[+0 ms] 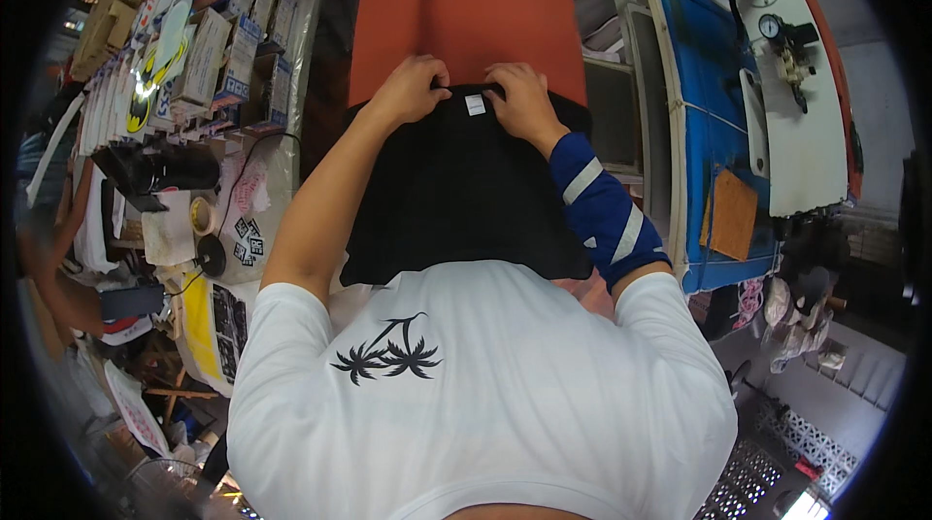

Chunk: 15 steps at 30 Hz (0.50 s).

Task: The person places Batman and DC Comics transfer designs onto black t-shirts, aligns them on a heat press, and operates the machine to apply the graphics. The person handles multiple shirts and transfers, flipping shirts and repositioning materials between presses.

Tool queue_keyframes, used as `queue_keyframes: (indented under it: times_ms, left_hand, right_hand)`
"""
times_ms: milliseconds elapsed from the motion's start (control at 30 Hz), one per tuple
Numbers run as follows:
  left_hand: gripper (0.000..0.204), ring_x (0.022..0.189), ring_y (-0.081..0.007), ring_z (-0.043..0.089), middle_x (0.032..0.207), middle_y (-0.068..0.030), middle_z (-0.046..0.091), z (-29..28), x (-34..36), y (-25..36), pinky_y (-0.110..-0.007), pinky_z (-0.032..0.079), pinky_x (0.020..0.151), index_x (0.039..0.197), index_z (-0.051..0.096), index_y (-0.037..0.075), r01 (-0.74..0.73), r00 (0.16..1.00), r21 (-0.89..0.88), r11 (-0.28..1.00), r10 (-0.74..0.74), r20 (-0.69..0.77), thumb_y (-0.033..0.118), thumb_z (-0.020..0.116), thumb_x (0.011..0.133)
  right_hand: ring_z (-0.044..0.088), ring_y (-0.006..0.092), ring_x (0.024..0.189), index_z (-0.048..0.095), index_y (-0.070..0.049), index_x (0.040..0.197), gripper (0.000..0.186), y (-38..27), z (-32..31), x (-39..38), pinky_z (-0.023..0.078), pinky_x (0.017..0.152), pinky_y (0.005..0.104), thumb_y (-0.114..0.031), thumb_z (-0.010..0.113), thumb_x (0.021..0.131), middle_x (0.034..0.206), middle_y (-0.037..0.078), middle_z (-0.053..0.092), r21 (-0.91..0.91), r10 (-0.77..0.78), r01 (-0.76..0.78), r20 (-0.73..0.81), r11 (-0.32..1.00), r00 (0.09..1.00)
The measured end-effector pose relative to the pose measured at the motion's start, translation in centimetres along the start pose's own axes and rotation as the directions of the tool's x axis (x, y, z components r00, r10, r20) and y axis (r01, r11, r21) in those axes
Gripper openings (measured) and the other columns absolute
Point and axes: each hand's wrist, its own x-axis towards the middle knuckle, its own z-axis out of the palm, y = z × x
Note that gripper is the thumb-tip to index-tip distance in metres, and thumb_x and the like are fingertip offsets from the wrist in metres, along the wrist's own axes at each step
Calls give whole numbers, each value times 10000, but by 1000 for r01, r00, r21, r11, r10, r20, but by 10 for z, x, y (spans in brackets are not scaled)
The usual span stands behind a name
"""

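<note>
A black garment (456, 190) lies spread over the orange-red pad (466, 30), and its near part reaches down to my white shirt front. Close to its far edge, in the middle, sits a small white label (475, 104). My left hand (416, 90) pinches that far edge just left of the label. On the label's right, my right hand (524, 99) has its fingers curled onto the same edge. Both hands are closed on the cloth; their fingertips are partly hidden by it. A blue sleeve with white stripes (607, 204) covers my right forearm.
At right stands a white machine panel with a pressure gauge (770, 27), next to a blue padded board (699, 132) bearing an orange-brown patch (730, 214). Stacked cardboard boxes (218, 44) crowd the left table, with a tape roll (202, 216) nearer. Another person's arm (63, 297) shows far left.
</note>
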Motion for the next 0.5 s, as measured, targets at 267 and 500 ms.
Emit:
queue_keyframes:
  times_ms: [267,500]
  left_hand:
    - [202,943,-418,682,970,-230,704,-2,-8,14,-480,519,805,1014,622,12,217,976,-139,966,-213,45,127,741,897]
    - [178,929,-433,678,933,-226,699,-5,-4,16,-490,519,789,940,594,-7,277,960,-77,958,-273,57,100,724,882]
  right_hand:
    - [638,297,1048,702,-92,1032,137,-4,-3,-3,420,954,455,-132,709,901,1006,53,734,-26,51,-51,15,998,999]
    - [637,308,1057,728,-101,1048,149,-9,-6,-2,426,948,452,-133,696,906,989,86,732,13,111,-111,15,994,994]
